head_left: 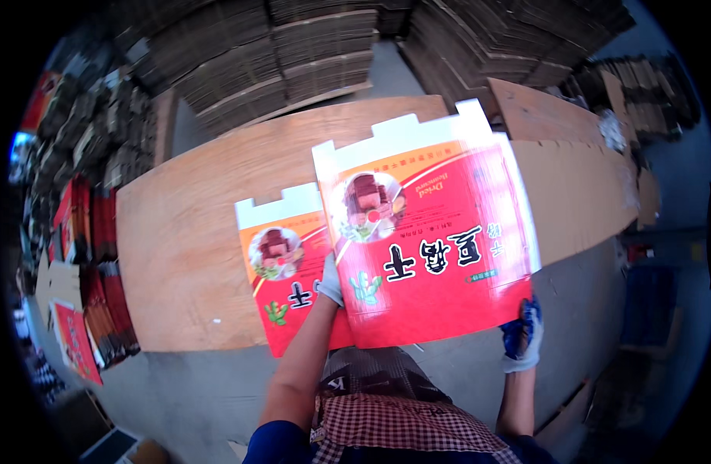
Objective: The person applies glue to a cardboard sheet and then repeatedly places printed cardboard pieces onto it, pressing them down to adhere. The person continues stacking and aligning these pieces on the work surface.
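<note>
A flat red printed carton point(440, 301) with white notched flaps along its far edge is held up in front of me, tilted. At its left edge is my left hand point(330, 281) in a pale glove, closed on the edge, the fingers mostly hidden behind the board. My right hand point(522, 337), in a white and blue glove, grips the carton's near right corner. A second flat carton point(286, 317) of the same print lies lower to the left, partly covered by the first one and by my left forearm.
Beneath the cartons is a wooden table point(185, 232), with a brown cardboard sheet point(572, 193) on its right part. Tall stacks of flat cardboard point(324, 46) stand beyond. More bundles point(93, 147) and red cartons point(100, 309) are piled on the left. A blue crate point(648, 305) stands at the right.
</note>
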{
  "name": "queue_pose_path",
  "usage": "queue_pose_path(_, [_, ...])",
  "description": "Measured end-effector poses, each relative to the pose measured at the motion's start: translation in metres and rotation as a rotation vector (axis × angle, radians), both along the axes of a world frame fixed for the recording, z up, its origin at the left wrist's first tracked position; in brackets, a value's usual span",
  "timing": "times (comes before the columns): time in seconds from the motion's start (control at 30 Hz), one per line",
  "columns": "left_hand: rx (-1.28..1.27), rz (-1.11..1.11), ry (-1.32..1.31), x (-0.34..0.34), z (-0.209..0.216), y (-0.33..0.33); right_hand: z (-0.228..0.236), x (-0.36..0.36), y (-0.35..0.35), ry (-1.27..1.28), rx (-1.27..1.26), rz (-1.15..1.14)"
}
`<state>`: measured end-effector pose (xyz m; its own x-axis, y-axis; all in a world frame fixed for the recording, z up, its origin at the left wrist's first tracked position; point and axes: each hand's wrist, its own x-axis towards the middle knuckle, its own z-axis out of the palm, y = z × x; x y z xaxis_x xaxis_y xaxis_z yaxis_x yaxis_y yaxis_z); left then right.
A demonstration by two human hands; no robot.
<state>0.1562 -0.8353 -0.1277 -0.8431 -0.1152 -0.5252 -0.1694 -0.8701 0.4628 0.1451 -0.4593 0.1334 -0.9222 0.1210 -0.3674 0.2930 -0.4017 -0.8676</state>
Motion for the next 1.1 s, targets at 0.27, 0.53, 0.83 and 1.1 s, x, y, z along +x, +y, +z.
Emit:
queue_pose_path(0.27, [-0.356,0.211,-0.184,0.094,0.053,-0.12,-0.161,0.055,-0.064,-0.303,-0.113,0.351])
queue_pose_path(0.53, [-2.173,-0.185,-0.362,0.068,0.1,-0.072,-0.188,0.095,-0.11,-0.519,0.166,0.314])
queue_pose_path(0.83, [-2.211,-0.66,-0.005,0.0,0.088,0.024,-0.141,-0.02,-0.05,0.176,1.443,0.317])
queue_pose_path(1.1, [-2.194,-0.764,0.062,0.002,0.08,0.022,-0.167,-0.103,0.006,-0.195,1.069,0.48])
